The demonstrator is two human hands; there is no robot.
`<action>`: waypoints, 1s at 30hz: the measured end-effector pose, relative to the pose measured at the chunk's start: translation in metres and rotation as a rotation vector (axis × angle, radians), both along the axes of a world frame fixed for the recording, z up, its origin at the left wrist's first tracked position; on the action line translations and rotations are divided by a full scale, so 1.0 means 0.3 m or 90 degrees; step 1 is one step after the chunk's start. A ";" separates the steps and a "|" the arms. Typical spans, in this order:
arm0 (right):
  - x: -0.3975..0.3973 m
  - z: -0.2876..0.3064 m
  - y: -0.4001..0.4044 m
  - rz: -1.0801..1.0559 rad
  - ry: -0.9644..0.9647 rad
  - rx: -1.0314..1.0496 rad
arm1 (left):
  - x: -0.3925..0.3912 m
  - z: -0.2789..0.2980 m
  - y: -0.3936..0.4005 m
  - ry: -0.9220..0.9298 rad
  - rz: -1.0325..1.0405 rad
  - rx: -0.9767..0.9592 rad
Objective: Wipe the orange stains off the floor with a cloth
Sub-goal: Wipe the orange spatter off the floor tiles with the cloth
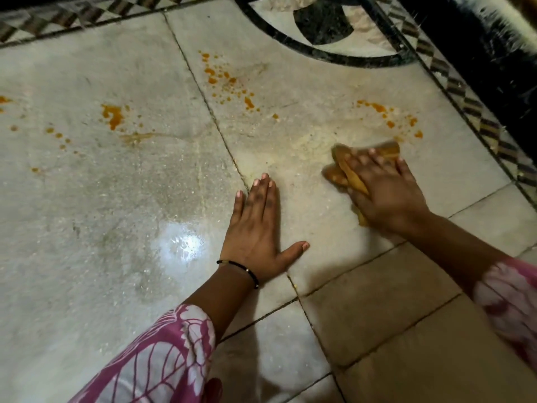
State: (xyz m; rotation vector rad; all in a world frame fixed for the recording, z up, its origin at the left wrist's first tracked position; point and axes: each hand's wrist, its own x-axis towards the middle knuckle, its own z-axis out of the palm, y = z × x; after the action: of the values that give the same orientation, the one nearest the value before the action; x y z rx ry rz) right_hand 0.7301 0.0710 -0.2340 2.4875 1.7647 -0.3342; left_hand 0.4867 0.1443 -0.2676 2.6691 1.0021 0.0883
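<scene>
1. Crumpled orange-yellow cloth (353,177): it lies bunched on the pale marble floor (116,199), under our right hand (386,193), on the right-hand slab just below one patch of splashes. We judge it soft, light and limp, likely damp and stained through; it should fold and slip under pressure, so the best hold is a flat palm over the bunched middle with the loose ends tucked under the fingers.
2. Right hand: fingers lie spread over the cloth and press it to the floor; its edges are blurred, so whether the fingertips curl round the fabric we cannot tell for sure.
3. Left hand (255,228): flat on the floor, fingers straight and close together, thumb out to the side, holding nothing; it sits across a slab joint, apart from the cloth. A thin black beaded bracelet (241,269) circles its wrist.
4. Orange stains: a patch just beyond the cloth (386,114), a scatter near the slab joint (226,80), and a larger blot with trailing drops on the left slab (112,116). We judge the wiping partly done, with these patches left.
5. Pink-and-white patterned sleeves (162,353): on both forearms.
6. Dark patterned inlay border (465,97) and black circular inlay (319,24): at the far edge.
7. Containers: none in view.
</scene>
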 end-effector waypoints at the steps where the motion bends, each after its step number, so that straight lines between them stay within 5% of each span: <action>1: -0.002 -0.007 0.075 -0.009 0.009 0.016 | 0.000 0.000 0.002 0.004 0.001 0.002; 5: -0.119 -0.035 0.231 0.082 0.071 0.038 | 0.005 0.006 -0.002 0.014 0.008 0.009; 9: -0.210 -0.035 0.043 0.169 0.072 0.027 | 0.002 0.005 -0.008 0.004 0.006 0.003; 14: -0.087 -0.012 -0.155 0.046 -0.026 0.012 | 0.000 0.000 -0.006 -0.007 0.010 0.009; 19: -0.013 -0.013 0.103 -0.040 -0.010 0.045 | -0.003 0.000 -0.006 0.006 0.010 0.011; 22: -0.100 -0.007 0.207 0.025 0.015 0.026 | 0.000 0.008 -0.013 0.008 0.013 0.006; 26: -0.208 -0.006 0.052 0.175 0.022 0.010 | -0.001 0.010 -0.015 -0.011 0.027 0.002; 30: -0.141 -0.004 -0.165 0.175 -0.004 0.025 | -0.005 0.007 -0.013 -0.052 0.026 0.001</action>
State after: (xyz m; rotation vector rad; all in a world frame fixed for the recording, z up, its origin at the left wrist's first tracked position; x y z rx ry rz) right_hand 0.6877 0.0215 -0.2352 2.2250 2.0935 -0.2730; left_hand 0.4853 0.1405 -0.2655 2.6245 1.0316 0.2050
